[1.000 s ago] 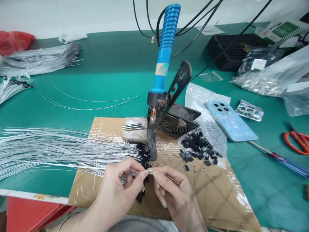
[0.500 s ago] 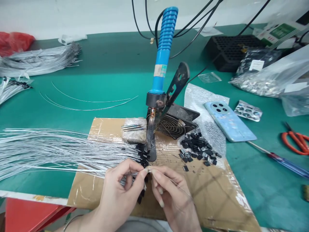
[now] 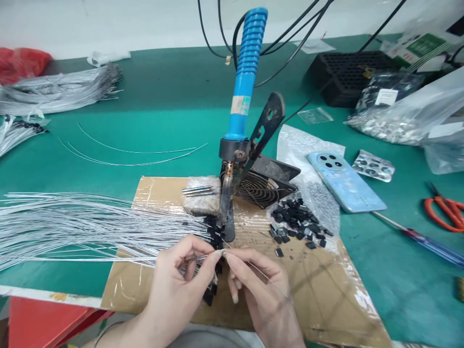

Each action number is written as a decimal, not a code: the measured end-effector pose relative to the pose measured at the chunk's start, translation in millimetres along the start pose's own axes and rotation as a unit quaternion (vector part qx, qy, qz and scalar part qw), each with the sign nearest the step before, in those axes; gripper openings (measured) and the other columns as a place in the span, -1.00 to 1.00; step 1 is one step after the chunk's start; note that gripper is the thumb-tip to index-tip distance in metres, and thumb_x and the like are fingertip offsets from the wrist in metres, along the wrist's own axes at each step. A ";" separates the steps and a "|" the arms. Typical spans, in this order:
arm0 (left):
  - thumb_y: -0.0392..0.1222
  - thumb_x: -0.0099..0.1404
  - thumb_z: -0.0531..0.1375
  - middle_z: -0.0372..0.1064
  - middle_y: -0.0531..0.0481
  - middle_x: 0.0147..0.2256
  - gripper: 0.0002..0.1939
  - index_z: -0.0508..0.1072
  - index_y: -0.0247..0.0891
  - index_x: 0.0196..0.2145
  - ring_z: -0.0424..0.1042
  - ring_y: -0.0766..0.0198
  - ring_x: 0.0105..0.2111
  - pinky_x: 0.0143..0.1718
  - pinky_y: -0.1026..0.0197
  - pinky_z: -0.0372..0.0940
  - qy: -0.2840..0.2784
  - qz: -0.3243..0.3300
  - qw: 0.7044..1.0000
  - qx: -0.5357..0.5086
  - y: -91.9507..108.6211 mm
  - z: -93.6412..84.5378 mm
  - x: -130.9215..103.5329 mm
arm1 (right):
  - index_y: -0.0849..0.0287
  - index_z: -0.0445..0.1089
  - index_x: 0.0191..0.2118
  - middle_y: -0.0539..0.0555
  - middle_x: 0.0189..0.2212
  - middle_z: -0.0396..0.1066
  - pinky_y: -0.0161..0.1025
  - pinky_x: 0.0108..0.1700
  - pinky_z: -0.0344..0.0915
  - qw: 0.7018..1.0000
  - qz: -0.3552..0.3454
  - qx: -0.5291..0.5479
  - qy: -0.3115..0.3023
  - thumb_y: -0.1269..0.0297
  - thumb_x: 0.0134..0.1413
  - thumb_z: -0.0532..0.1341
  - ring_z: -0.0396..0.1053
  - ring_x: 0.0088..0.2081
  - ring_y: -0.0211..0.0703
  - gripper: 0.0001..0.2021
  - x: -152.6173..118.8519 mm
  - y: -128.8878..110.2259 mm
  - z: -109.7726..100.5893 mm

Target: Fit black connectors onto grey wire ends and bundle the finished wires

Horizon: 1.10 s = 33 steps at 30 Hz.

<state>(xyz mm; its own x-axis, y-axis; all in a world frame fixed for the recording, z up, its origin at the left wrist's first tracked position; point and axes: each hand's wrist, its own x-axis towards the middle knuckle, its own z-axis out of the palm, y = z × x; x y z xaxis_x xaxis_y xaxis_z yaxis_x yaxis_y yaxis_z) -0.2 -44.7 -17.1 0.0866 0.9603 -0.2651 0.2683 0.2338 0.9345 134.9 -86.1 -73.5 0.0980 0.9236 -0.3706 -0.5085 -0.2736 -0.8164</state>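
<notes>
Head: hands (image 3: 177, 285) pinch wire (image 3: 266, 277), cardboard edge (image 3: 353, 278) well rightward.

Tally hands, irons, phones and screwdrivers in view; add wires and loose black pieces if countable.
Hands: 2, left hand and right hand
Iron: 1
Phone: 1
Screwdriver: 1
Total: 5
Wires and black pieces overlap too much to count.

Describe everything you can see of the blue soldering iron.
The soldering iron stands nearly upright, its top leaning slightly right. Its blue, plastic-looking handle is ribbed above and smooth below, with a worn pale label. A black bracket holds it above the metal shaft, which points down over the cardboard. The tip is unclear.
</notes>
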 end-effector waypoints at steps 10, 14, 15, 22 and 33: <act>-0.14 0.26 0.23 0.15 0.17 -0.66 -0.77 0.46 -0.29 -0.50 -0.04 0.45 -0.64 -0.63 0.36 -0.09 -0.010 0.009 0.999 0.032 -2.5 -1.7 -2.2 | 0.14 0.65 -0.42 -0.07 -0.65 0.32 -0.42 -0.60 0.13 0.999 0.038 0.012 0.029 0.09 -0.03 0.50 0.22 -0.65 -0.39 -0.78 -2.8 -14.5 8.3; -0.16 0.28 0.23 0.12 0.18 -0.68 -0.77 0.47 -0.27 -0.51 -0.09 0.45 -0.65 -0.63 0.34 -0.14 -0.021 0.019 0.998 0.064 -3.4 -4.8 -4.3 | 0.19 0.62 -0.49 -0.06 -0.65 0.30 -0.41 -0.62 0.07 0.998 0.068 0.004 0.004 0.07 -0.09 0.52 0.20 -0.66 -0.39 -0.73 -0.6 -24.3 6.0; -0.16 0.28 0.23 0.12 0.18 -0.68 -0.77 0.48 -0.27 -0.51 -0.09 0.45 -0.65 -0.63 0.33 -0.14 -0.023 0.021 0.997 0.068 -3.9 -5.0 -4.2 | 0.19 0.62 -0.50 -0.06 -0.65 0.30 -0.40 -0.62 0.06 0.997 0.073 -0.001 0.000 0.07 -0.10 0.52 0.19 -0.66 -0.40 -0.72 0.0 -25.9 5.4; -0.13 0.28 0.22 0.26 0.11 -0.63 -0.76 0.49 -0.30 -0.49 0.00 0.44 -0.64 -0.62 0.35 -0.07 -0.004 0.017 0.998 0.057 -7.0 0.0 -0.3 | 0.16 0.65 -0.42 -0.06 -0.66 0.30 -0.44 -0.62 0.11 0.997 0.062 0.035 -0.003 0.08 -0.04 0.50 0.20 -0.65 -0.40 -0.77 0.7 -15.9 3.8; -0.14 0.31 0.21 0.32 0.08 -0.60 -0.77 0.49 -0.28 -0.47 0.05 0.43 -0.63 -0.61 0.36 -0.01 0.025 0.028 0.997 0.069 -10.4 4.3 -5.0 | 0.12 0.68 -0.33 -0.05 -0.62 0.34 -0.46 -0.62 0.22 0.995 0.036 0.095 0.011 0.12 0.06 0.47 0.22 -0.64 -0.41 -0.82 -3.5 5.8 8.0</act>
<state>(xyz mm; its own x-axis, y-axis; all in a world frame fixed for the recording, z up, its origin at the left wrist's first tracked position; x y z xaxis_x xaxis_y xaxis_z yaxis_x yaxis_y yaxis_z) 0.7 -52.6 -26.6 0.0586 0.9786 -0.1973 0.3948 0.1589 0.9049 124.8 -88.8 -73.4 0.0730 0.8973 -0.4354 -0.6676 -0.2803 -0.6897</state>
